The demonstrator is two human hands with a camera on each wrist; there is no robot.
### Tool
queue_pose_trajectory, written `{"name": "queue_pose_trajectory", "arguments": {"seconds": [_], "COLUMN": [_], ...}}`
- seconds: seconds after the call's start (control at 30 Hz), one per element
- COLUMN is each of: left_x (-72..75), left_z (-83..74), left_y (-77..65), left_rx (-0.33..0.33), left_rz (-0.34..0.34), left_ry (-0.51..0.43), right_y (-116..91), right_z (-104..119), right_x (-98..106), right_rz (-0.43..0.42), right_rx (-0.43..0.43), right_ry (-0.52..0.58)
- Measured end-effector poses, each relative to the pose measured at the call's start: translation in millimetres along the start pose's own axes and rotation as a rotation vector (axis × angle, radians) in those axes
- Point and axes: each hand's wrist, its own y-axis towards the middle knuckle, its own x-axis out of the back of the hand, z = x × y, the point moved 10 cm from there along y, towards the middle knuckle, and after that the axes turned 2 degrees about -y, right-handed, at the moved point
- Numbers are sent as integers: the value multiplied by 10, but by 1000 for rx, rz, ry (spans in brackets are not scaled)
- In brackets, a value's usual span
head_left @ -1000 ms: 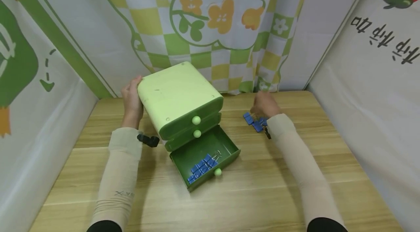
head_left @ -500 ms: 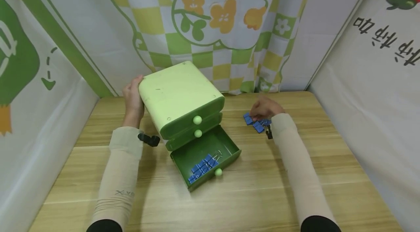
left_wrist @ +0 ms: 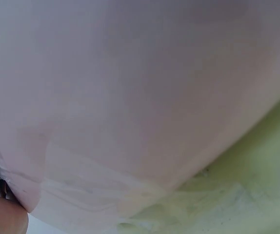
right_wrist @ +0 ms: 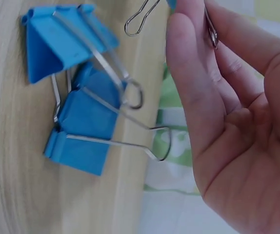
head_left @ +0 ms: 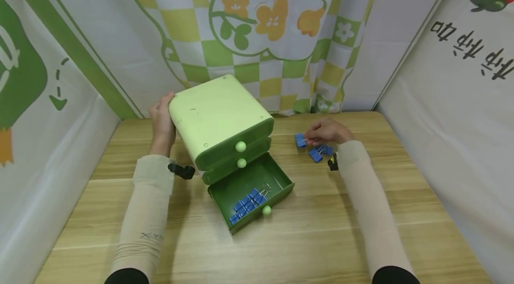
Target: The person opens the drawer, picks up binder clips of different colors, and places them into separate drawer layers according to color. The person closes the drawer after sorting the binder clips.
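Observation:
My right hand [head_left: 329, 130] pinches a blue binder clip [head_left: 300, 140] by a wire handle between thumb and finger. In the right wrist view, the held clip's wire handle [right_wrist: 213, 33] shows at the fingertips, its body mostly cut off at the top. Two more blue binder clips [right_wrist: 84, 119] lie on the table below that hand. On the left, my left hand [head_left: 162, 123] grips the back left corner of a light green drawer cabinet [head_left: 221, 116], some fingers hidden behind it. The pulled-out bottom drawer [head_left: 277, 172] holds several blue binder clips [head_left: 249, 202].
The wooden table [head_left: 321, 239] reaches back to a patterned curtain [head_left: 273, 65], with white printed walls [head_left: 441, 110] at both sides. The cabinet's two upper drawers [head_left: 225, 159] are closed. The bottom drawer's round knob [head_left: 267, 210] juts out at the front.
My right hand has closed thumb and finger on a binder clip and drawn back slightly to the right, shifting that clip a little left of the others. The left hand and cabinet stay put.

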Motion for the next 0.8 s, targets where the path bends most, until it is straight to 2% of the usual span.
{"name": "queue_pose_trajectory", "arguments": {"seconds": [0.33, 0.57, 0.8], "left_x": [-9, -25, -12], "left_z": [-1, -9, -7], "left_y": [-2, 3, 5], "left_rx": [1, -16, -5], "left_rz": [2, 8, -3], "left_ry": [4, -8, -16], "right_y": [-141, -322, -543], "right_z": [225, 455, 698], "right_x": [-99, -239, -445], "right_rz": [7, 24, 44], "right_rx": [84, 148, 188], "right_ry": [35, -49, -135]}}
